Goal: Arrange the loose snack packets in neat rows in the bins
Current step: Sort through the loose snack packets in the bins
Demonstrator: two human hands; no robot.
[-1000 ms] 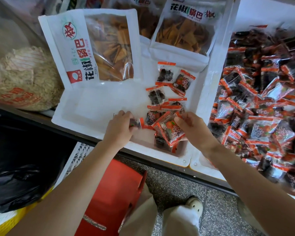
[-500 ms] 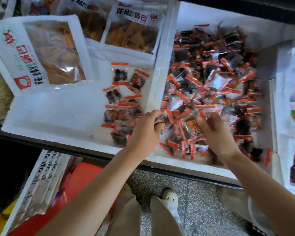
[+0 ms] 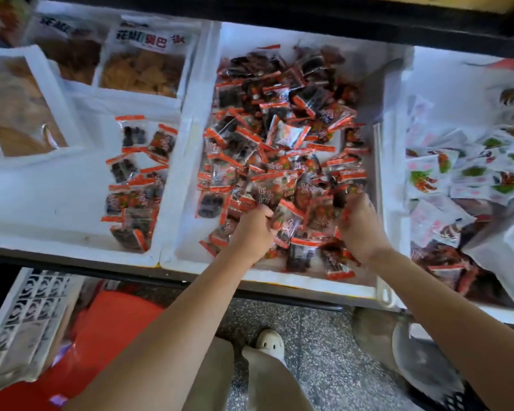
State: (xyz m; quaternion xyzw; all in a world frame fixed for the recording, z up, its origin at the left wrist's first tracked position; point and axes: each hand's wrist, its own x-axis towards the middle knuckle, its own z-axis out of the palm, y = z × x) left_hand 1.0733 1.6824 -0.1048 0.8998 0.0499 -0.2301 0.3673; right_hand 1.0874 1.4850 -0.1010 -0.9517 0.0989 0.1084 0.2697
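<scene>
Many loose packets, left hand and right hand clutching some, crisp bags beside

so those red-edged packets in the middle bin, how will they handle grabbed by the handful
Probably light and floppy: the packets lie tilted every way. Their glossy film looks slippery, so some may slide from the left hand.

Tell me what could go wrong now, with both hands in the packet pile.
1. The left hand grips a loose bunch from the pile; carried over to the left bin, some may slip and fall to the floor.
2. A packet lies near the front rim of the middle bin; the right hand, buried beside it, could push it off.
3. Dropping a bunch on the row could knock it crooked.
</scene>
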